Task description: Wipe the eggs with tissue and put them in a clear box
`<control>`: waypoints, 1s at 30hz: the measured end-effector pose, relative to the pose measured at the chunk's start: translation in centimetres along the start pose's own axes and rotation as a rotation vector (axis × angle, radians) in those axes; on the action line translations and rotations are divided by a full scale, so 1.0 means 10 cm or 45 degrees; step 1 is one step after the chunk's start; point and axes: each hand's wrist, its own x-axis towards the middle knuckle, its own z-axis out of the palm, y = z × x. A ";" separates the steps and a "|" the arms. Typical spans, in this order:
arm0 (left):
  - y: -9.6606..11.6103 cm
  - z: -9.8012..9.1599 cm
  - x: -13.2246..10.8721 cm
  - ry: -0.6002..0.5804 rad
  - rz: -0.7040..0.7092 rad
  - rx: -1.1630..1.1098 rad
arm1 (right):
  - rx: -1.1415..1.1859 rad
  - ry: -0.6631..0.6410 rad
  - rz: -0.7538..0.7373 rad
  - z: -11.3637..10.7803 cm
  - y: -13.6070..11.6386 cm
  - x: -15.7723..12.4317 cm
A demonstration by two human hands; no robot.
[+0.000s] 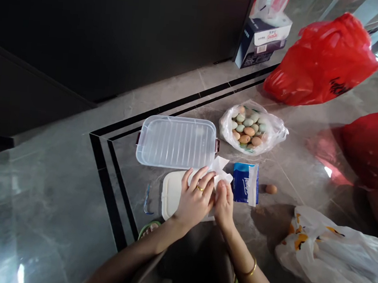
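Observation:
A crumpled white tissue (223, 176) sits between my two hands, above the floor. My right hand (224, 204) pinches its lower edge with bent fingers. My left hand (197, 195), with a gold ring on one finger, meets it from the left; its outer fingers are stretched, while its thumb side is closed at the tissue and partly hidden. Whether something lies inside the tissue cannot be seen. Under my left hand is a cream-coloured lid (172, 193). Right of my hands lies a blue tissue pack (241, 183) with a white tissue sticking out, and beside that one brown egg (271, 189).
Ahead is a clear plastic box (177, 142) with dark side clips. A white bag (272, 139) full of eggs stands to its right. Red bags (325, 61), a box (263, 39) and a white carrier bag (329, 251) line the right side. A dark cabinet (113, 30) rises at the back.

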 end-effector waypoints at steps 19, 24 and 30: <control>-0.17 -0.01 -0.16 -0.168 -0.151 -0.338 | 0.550 -0.269 0.672 -0.05 -0.30 0.03; -0.24 0.05 -0.22 -0.199 -0.300 -0.798 | 0.593 -0.284 0.700 -0.04 -0.29 0.03; -0.18 0.16 -0.23 -0.320 -0.425 -1.121 | 0.586 -0.150 0.738 -0.02 -0.26 0.02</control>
